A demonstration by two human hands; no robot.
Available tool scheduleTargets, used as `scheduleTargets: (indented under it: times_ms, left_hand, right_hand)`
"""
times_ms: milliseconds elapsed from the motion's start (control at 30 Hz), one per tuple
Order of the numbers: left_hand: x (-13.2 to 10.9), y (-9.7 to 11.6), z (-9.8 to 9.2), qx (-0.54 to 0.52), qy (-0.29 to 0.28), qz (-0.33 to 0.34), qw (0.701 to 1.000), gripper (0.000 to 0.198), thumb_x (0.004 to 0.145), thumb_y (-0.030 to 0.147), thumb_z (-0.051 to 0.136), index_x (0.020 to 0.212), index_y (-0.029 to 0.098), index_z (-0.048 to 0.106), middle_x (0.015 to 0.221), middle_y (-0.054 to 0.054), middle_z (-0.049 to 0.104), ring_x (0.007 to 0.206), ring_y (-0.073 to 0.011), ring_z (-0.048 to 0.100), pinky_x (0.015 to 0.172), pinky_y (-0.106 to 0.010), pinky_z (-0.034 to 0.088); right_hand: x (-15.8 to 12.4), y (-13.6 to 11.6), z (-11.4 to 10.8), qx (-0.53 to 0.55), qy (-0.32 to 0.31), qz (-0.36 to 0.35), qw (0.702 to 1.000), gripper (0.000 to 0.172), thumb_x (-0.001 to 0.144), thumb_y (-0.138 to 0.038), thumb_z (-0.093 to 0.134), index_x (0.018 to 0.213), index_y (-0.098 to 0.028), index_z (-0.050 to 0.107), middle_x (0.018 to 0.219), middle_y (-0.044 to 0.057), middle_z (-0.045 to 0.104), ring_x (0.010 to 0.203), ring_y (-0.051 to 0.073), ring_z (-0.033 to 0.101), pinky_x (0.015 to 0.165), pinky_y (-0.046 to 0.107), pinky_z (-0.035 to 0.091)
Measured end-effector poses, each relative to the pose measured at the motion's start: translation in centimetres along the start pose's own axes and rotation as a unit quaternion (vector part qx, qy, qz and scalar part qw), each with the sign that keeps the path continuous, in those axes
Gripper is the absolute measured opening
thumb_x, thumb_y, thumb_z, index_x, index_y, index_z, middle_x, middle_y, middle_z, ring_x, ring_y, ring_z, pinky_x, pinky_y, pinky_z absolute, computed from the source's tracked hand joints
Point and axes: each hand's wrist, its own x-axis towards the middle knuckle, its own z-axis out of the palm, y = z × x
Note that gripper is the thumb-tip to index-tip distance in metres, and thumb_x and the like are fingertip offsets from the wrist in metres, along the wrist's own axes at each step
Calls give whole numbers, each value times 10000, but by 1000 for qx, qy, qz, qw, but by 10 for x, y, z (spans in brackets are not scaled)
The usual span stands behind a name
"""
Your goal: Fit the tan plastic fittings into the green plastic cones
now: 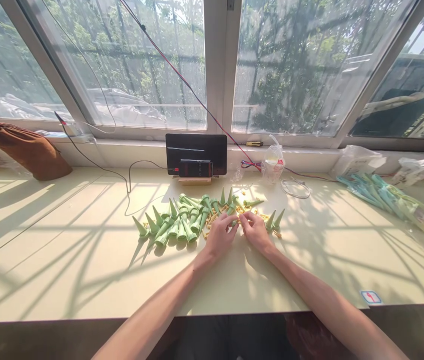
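Observation:
My left hand (222, 234) is closed, its fingertips pinched around a small green plastic part (235, 223), mostly covered by the fingers. Meeting it from the right, my right hand (255, 231) has thumb and forefinger pressed together at the same spot; what they grip is too small to make out. Beside my left hand lies a pile of hollow green plastic cone spikes (181, 222), some standing point up and others on their sides. Small yellow pegs (212, 220) are scattered around and behind both hands. Two upright green spikes (275, 221) stand right of my right hand.
Behind the pile, a phone (195, 169) leans on a stand before a dark tablet (196, 142). A brown drawstring bag (35, 152) lies far left. A knotted plastic bag (273, 162), a coiled cable (296, 189) and bagged green stakes (392, 197) occupy the right side.

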Motion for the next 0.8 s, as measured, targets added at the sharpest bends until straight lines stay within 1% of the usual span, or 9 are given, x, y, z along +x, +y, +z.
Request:
scheduleTargets:
  times_ms: [200,367,533,633,700,800]
  left_hand:
    - [0,2,-1,9,2,5,1000,135,903,208,581,954,188,704,738,-12,536,637,-128,491,628,-260,417]
    - [-1,7,-1,17,-1,9,1000,120,895,194,569,835,185,672,725,-9,523,609,-121,458,605,-261,386]
    - [-2,8,0,15,8,9,1000,218,885,200,566,669,187,548,681,3,475,579,-117,413,564,-258,342]
    - [-3,8,1,11,17,19,1000,269,878,215,575,624,194,487,660,6,457,572,-119,406,551,-260,326]
    - [-4,9,2,11,28,32,999,278,880,228,573,620,198,478,648,5,450,571,-122,407,544,-262,321]
    - [-6,11,1,22,57,42,997,242,891,252,557,657,205,514,635,6,446,564,-125,408,545,-261,338]
  right_hand:
    - [-1,0,-1,-29,0,-6,1000,445,889,-625,523,743,-206,555,595,-14,502,514,150,485,468,267,387]
    - [0,0,-1,-65,13,-13,998,496,896,-654,497,666,-215,492,549,-28,453,515,147,447,492,273,364]
    - [1,1,-2,-92,21,-23,995,525,900,-658,486,614,-222,424,522,-33,401,519,142,388,496,272,319]
    - [0,-1,-1,-95,24,-23,995,555,889,-683,482,587,-224,407,497,-33,397,502,140,383,490,275,309]
    - [0,-2,-1,-85,18,-12,996,580,899,-700,444,568,-224,421,474,-26,405,480,143,392,483,282,316]
    - [-1,-3,0,-50,5,17,999,629,922,-719,358,571,-219,510,438,-10,420,438,159,419,467,300,348]
